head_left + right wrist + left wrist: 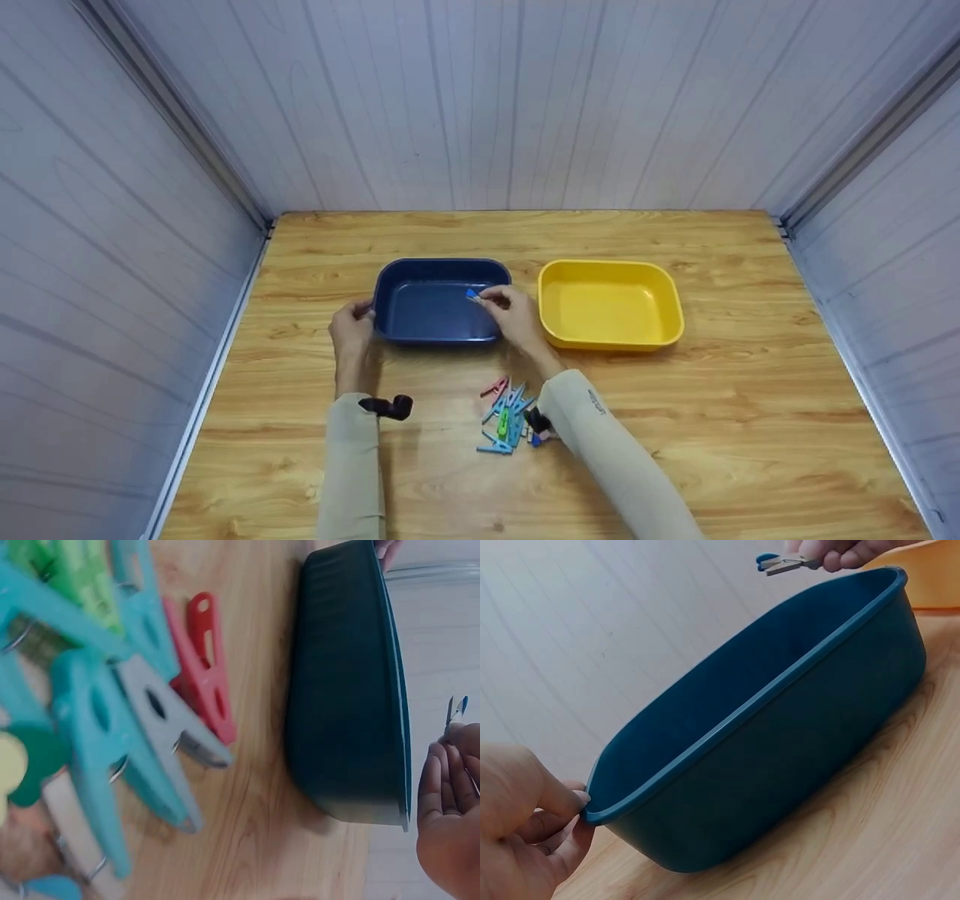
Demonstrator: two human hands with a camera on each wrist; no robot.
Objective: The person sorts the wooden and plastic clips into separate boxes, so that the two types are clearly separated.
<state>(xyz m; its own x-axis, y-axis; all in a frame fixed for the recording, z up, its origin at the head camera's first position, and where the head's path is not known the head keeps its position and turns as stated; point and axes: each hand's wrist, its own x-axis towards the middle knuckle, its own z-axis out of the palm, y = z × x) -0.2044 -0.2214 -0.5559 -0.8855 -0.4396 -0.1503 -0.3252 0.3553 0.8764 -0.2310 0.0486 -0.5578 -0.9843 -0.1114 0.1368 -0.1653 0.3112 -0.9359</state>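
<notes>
A dark blue plastic basin [442, 300] stands on the table, its inside bare. At its left end my left hand [351, 330] pinches the rim between thumb and fingers, as the left wrist view shows up close [525, 821]. Over the basin's right part, my right hand [516, 315] pinches a small wooden clothespin [784, 566] with a blue piece on it. In the right wrist view the clothespin [454, 711] sticks up from the fingertips. Below the basin lies a pile of clothespins [514, 412], light blue, green, pink and wooden, partly hidden by the right sleeve.
To the right of the blue basin stands a yellow basin [607, 304], with a narrow gap between the two. Both are on a wood-grain table [720, 420]. Pale panel walls [480, 105] rise at the back and on both sides.
</notes>
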